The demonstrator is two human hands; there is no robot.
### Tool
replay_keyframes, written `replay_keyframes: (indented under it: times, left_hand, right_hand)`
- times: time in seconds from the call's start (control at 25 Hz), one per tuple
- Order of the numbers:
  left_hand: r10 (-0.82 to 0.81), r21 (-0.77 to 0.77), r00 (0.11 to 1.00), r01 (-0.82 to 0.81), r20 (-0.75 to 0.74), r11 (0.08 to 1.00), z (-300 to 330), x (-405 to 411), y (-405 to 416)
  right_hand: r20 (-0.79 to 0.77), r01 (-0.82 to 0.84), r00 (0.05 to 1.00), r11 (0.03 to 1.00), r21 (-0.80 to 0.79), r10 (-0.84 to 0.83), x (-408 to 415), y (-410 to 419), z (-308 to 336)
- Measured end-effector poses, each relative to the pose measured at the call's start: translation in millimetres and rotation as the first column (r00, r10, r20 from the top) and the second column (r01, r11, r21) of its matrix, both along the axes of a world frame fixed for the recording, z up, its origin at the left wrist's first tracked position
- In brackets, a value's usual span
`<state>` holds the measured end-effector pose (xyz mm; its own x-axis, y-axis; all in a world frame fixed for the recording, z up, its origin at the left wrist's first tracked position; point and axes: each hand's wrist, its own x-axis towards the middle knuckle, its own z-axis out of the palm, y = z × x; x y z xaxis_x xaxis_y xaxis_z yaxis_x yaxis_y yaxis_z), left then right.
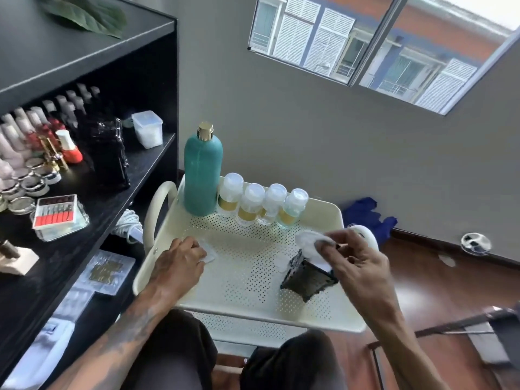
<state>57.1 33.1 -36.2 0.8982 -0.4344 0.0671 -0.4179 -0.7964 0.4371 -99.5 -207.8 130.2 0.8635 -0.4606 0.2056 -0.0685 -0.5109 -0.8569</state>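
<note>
**Reference piece.** Teal bottle [202, 178] with a gold cap, upright at the back left corner of a cream perforated tray [244, 277]. All places below are given from this bottle.

1. Four small clear bottles [261, 204], with white caps and gold bands. They stand upright in a row just beside the teal bottle, on its right.
2. Left hand [180, 258], in front of the teal bottle and slightly to its left, low on the tray. The back of the hand faces up and the fingers bend down onto a small white pad [208, 255] lying flat. I cannot tell whether they pinch it or only press it.
3. Right hand [354, 257], in front of the teal bottle and well to its right, raised above the tray. Thumb and fingers pinch a cotton pad [308, 242], whose free edge points back toward the teal bottle.
4. Black holder [306, 277], tilted on the tray directly under the cotton pad, so in front of the teal bottle and to its right.
5. Pale round piece [281, 260], flat on the tray just beside the black holder, on the side nearer the teal bottle.
6. Black shelf unit [112, 192], to the left of the teal bottle. It carries nail polish bottles [70, 147], a clear lidded box [147, 129] and a red-lined case of bits [56, 211].
7. Blue cloth [368, 218], on the floor by the wall, far right of the teal bottle and beyond the tray.
</note>
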Motion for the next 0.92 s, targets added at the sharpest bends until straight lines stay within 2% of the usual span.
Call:
replay_keyframes:
  times: [0.08,0.12,0.2,0.28,0.44,0.52,0.6,0.72,0.76,0.84,0.92]
  left_hand:
    - [0.01,-0.015,1.0,-0.01,0.003,1.0,2,-1,0]
    - [0.012,-0.016,1.0,-0.012,0.006,1.0,2,-1,0]
    - [0.006,-0.011,1.0,-0.006,0.016,1.0,3,-1,2]
    - [0.002,-0.015,1.0,-0.002,0.013,1.0,2,-2,3]
    - [0.01,0.004,1.0,-0.01,0.008,1.0,5,-3,3]
    - [0.01,0.013,1.0,-0.01,0.015,1.0,8,-4,3]
    - [0.007,0.002,1.0,-0.007,0.021,1.0,13,-6,2]
    - [0.048,-0.194,0.999,-0.049,-0.01,0.98,27,-14,1]
    - [0.067,-0.288,0.997,-0.071,-0.025,0.955,33,-17,0]
    - [0.091,-0.44,0.994,-0.11,-0.064,0.891,51,-28,-10]
    - [0.024,-0.569,0.986,-0.116,-0.166,0.814,76,-41,-34]
  right_hand:
    - [0.198,0.188,0.972,0.917,-0.352,-0.124,-3,-29,10]
    - [0.219,0.224,0.966,0.855,-0.467,-0.134,-2,-37,9]
    - [0.119,0.162,0.986,0.78,-0.604,-0.112,2,-43,-6]
    - [-0.017,0.031,0.998,0.73,-0.683,-0.058,3,-43,-29]
    - [-0.32,-0.24,0.947,0.703,-0.669,0.019,2,-48,-51]
    - [-0.372,-0.298,0.927,0.699,-0.65,0.049,-1,-53,-49]
    - [-0.336,-0.28,0.94,0.712,-0.644,0.066,-7,-56,-45]
    - [-0.118,-0.103,0.992,0.784,-0.612,0.038,-16,-61,-45]
    - [-0.108,-0.083,0.994,0.822,-0.563,0.026,-18,-64,-46]
    - [-0.237,-0.168,0.969,0.886,-0.433,0.068,-17,-68,-51]
    - [-0.369,-0.261,0.919,0.914,-0.31,0.137,-13,-67,-60]
